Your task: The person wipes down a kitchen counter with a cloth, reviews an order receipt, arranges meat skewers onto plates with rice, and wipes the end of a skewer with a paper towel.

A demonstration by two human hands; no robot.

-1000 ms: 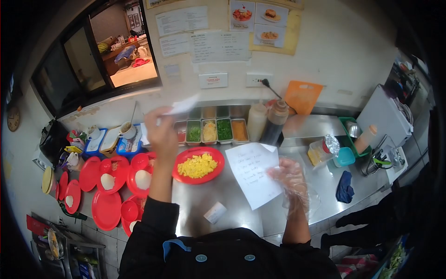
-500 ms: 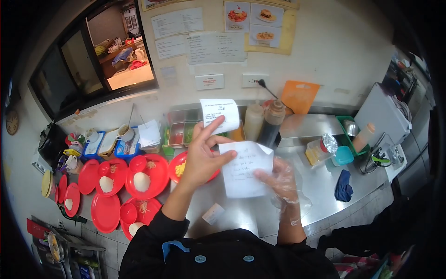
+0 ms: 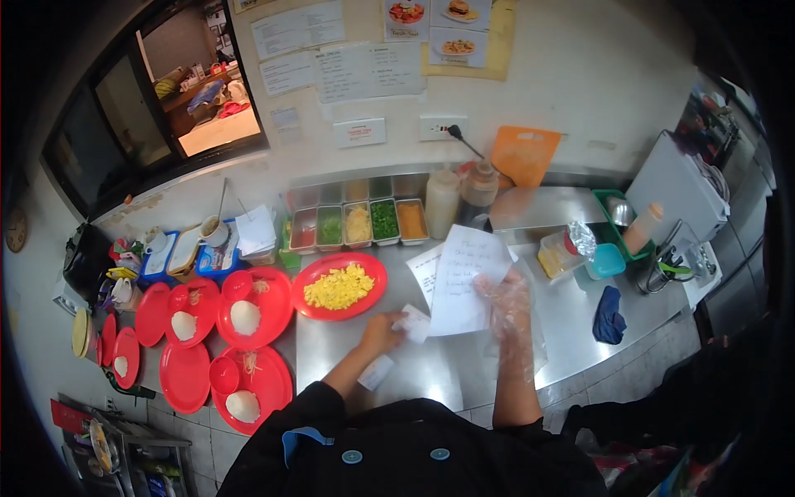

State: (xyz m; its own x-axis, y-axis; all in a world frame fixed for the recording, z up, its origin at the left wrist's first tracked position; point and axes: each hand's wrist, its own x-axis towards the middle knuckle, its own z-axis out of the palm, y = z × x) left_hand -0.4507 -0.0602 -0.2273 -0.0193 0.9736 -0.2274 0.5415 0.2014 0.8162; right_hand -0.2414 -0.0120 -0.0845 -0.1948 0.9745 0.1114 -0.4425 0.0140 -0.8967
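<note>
Here's the steel tabletop [image 3: 435,379], stretching wide beneath it all, and left of the red oval plate [image 3: 380,282] a crowd of red plates [image 3: 184,388], several bearing white mounds [image 3: 245,318]! Just beyond the oval plate, a row of metal containers [image 3: 413,242], one full of chopped greens [image 3: 384,219]. The oval plate itself carries crumbly yellow food [image 3: 339,287].

Now the paper: a handwritten sheet [image 3: 469,277], raised to the right of the oval plate, and there's the right hand [image 3: 503,296] in clear plastic, its grip closed on the right edge. Nearer me than the oval plate, to its front right, the left hand [image 3: 383,333] looks pinched nearly closed on a small white slip [image 3: 416,324]. A printed paper [image 3: 424,270] peeks from behind the sheet, right of the oval plate; what holds it, I can't tell. Smallest now, a loose slip [image 3: 376,373], in front of the oval plate, by the left wrist.
</note>
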